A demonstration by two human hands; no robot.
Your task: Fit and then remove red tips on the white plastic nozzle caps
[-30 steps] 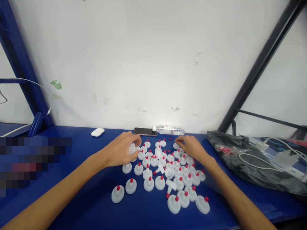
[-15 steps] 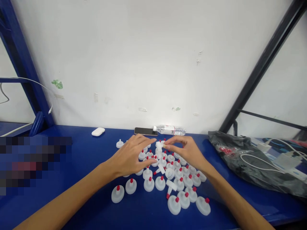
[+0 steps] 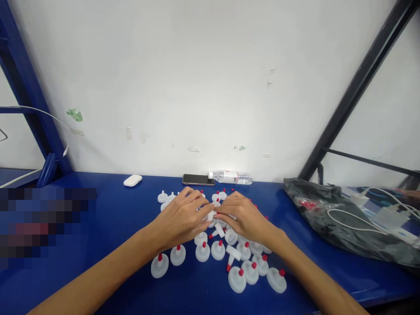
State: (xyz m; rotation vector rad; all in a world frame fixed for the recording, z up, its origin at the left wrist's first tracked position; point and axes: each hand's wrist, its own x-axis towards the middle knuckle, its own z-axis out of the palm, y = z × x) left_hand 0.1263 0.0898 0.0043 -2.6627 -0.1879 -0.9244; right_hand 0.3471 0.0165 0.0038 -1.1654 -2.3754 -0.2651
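Near the middle of the blue table, my left hand [image 3: 187, 215] is closed on a white cap [image 3: 210, 215], its fingers bent around the left side. Close against it from the right, my right hand [image 3: 241, 214] pinches something small and red at the cap's tip, mostly hidden by the fingers. Around and below both hands lie several white round caps with red tips, such as one at the front [image 3: 236, 280] and one at the front left [image 3: 159, 266]. A few white caps without red tips [image 3: 162, 197] sit behind my left hand.
Along the wall lie a phone [image 3: 198, 180], a clear bottle [image 3: 231, 177] and a white case [image 3: 132, 180]. A dark plastic bag [image 3: 315, 218] with white cables covers the right side of the blue table [image 3: 108, 205].
Both hands have come together over the caps. My left hand has closed from spread fingers onto a white cap, and my right hand has moved down and left to meet it.
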